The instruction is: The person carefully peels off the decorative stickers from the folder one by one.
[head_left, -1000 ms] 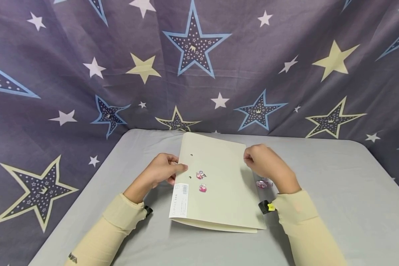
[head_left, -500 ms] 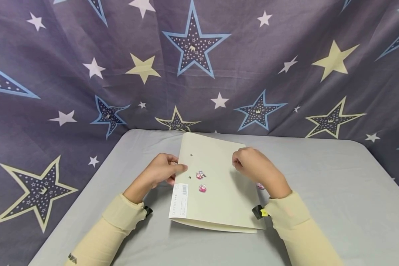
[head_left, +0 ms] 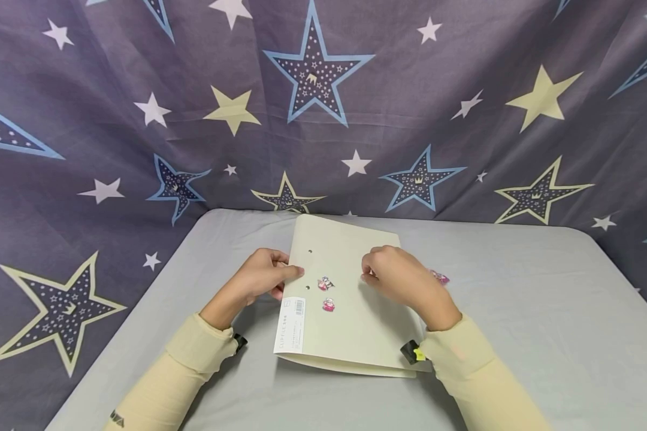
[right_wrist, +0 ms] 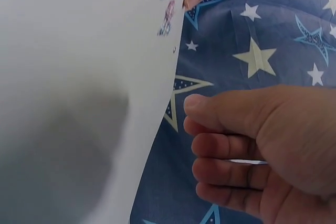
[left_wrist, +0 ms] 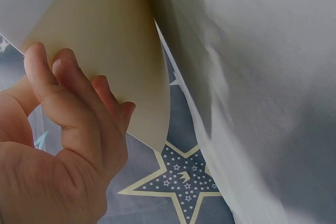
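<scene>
A cream file folder [head_left: 350,347] lies at an angle on the table, slightly parted along its front edge. My left hand [head_left: 261,275] pinches its left edge, thumb on the cover and fingers underneath; these fingers also show behind the cover in the left wrist view. Two small pink cartoon stickers [head_left: 329,304] are on the cover near two punched holes. My right hand [head_left: 401,275] is over the cover's right half. In the right wrist view its thumb lies against the curled index finger, with nothing visible between them. Part of another pink sticker [head_left: 440,276] shows beyond the right hand.
A white label [head_left: 291,324] with a barcode is at the folder's lower left. The table [head_left: 528,323] has a pale grey cloth over it. Behind it hangs a dark curtain [head_left: 237,48] patterned with stars.
My right hand has moved left from the folder's right edge to over its cover. The left hand and folder have stayed in place. The pink sticker at right is partly uncovered again.
</scene>
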Demonstrator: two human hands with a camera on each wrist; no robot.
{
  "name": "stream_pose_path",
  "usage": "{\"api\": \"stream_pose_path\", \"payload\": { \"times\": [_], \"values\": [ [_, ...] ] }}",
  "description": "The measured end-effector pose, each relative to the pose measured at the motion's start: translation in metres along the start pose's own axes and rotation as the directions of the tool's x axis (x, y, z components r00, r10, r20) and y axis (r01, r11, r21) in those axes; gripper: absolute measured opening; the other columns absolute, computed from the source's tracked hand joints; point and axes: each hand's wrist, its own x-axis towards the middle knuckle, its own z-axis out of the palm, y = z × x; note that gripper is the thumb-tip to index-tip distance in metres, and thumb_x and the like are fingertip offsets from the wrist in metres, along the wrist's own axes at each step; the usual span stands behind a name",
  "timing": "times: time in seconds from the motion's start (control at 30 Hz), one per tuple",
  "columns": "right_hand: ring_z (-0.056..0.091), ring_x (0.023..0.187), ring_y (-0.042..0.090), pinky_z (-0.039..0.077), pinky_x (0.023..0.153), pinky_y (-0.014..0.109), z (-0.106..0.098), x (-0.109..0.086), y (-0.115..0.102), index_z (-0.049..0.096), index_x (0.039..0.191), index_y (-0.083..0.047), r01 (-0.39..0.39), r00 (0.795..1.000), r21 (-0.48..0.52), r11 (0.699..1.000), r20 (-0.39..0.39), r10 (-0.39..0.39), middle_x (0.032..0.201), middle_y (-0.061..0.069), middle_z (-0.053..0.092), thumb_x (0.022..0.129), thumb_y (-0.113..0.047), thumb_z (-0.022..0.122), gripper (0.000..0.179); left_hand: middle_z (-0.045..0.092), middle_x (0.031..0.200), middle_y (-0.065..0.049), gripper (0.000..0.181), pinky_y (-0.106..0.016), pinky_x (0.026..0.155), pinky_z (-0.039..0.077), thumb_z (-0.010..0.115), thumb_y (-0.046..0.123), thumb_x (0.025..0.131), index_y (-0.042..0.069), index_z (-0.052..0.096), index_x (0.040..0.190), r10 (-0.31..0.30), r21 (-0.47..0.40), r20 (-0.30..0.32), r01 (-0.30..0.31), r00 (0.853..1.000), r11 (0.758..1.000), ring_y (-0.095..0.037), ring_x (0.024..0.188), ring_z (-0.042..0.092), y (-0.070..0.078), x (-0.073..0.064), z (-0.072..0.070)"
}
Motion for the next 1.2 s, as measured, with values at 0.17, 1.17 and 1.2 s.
{"api": "stream_pose_path", "payload": {
  "times": [0.17,1.17,1.2],
  "values": [
    [0.047,0.064,0.012,0.044,0.059,0.027,0.002,0.001,-0.01,0.069,0.078,-0.012,0.0,1.0,-0.019,1.0,0.021,0.0,0.073,-0.004,0.058,0.088,-0.014,0.081,0.016,0.071,0.084,-0.012,0.037,-0.024,0.045,0.054,0.074,0.017,0.092,-0.006,0.063,0.117,0.0,0.004,-0.005,0.0,1.0,1.0,-0.014,0.053,0.061,-0.001,0.001,0.0],
    [0.044,0.062,0.011,0.041,0.061,0.027,0.014,0.006,-0.044,0.058,0.066,-0.02,0.143,0.986,-0.003,0.99,0.083,-0.143,0.065,-0.008,0.048,0.088,-0.027,0.082,0.034,0.07,0.084,-0.011,0.042,-0.024,0.046,0.055,0.075,0.019,0.092,-0.008,0.061,0.12,0.017,0.006,0.005,-0.017,1.0,1.0,-0.012,0.053,0.061,-0.003,0.003,0.0],
    [0.044,0.063,0.011,0.041,0.061,0.027,0.014,0.006,-0.044,0.058,0.066,-0.02,0.145,0.986,-0.005,0.989,0.085,-0.144,0.066,-0.009,0.047,0.088,-0.028,0.083,0.034,0.071,0.084,-0.011,0.041,-0.024,0.046,0.055,0.075,0.018,0.092,-0.008,0.061,0.12,0.013,0.006,0.003,-0.013,1.0,1.0,-0.013,0.054,0.061,-0.003,0.003,-0.001]
  ]
}}
